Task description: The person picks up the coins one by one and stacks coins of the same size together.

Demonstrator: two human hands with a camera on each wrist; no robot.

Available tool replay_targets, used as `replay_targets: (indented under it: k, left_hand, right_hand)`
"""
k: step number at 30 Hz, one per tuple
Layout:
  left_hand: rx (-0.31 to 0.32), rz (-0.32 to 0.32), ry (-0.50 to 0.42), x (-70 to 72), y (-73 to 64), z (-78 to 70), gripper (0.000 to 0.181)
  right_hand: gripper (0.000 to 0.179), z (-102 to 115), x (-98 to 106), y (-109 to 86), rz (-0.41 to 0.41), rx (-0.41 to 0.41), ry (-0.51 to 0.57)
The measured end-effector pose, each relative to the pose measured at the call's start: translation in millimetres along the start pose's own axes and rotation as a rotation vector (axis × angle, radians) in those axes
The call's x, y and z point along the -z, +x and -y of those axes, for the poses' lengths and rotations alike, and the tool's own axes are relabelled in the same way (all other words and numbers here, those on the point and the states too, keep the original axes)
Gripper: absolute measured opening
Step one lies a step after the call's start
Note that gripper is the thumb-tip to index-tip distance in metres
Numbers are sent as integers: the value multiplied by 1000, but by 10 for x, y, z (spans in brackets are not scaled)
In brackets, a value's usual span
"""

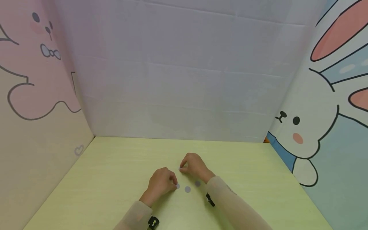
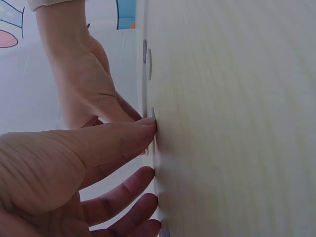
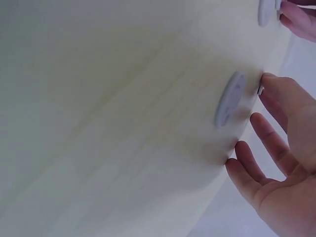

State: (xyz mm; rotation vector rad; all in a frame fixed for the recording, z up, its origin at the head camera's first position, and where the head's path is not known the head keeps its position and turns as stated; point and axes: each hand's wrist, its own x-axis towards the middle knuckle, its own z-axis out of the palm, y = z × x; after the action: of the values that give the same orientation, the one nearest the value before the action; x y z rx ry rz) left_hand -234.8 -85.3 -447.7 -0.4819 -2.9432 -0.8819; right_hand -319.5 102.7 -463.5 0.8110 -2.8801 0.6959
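My left hand point(image 1: 162, 182) pinches the edge of a small flat grey disc point(image 1: 178, 186) between thumb and forefinger, low on the table. Ahead and to its right, my right hand point(image 1: 196, 165) pinches another grey disc point(image 1: 180, 168), mostly covered by the fingertips. Two loose discs lie flat between the forearms, one grey disc point(image 1: 187, 189) nearer me and one point(image 1: 197, 183) beside the right wrist. Close up in the right wrist view, a loose disc point(image 3: 230, 99) shows faint marks on its face. In the left wrist view, the left thumb point(image 2: 140, 126) presses against a disc point(image 2: 152, 113).
The pale yellow table point(image 1: 120, 159) meets a whitish sheet point(image 1: 184, 80) at the back. Side panels carry a pink cartoon animal point(image 1: 54, 76) on the left and a white rabbit point(image 1: 304, 127) on the right. Dark straps point(image 1: 153, 222) sit at the wrists.
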Motion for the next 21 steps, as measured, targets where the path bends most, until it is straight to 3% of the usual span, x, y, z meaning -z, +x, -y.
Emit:
replay_targets:
  k: [21]
  left_hand:
    - [13, -7, 12, -16, -7, 15, 21]
  right_hand:
    - [7, 59, 134, -268, 23, 35, 84]
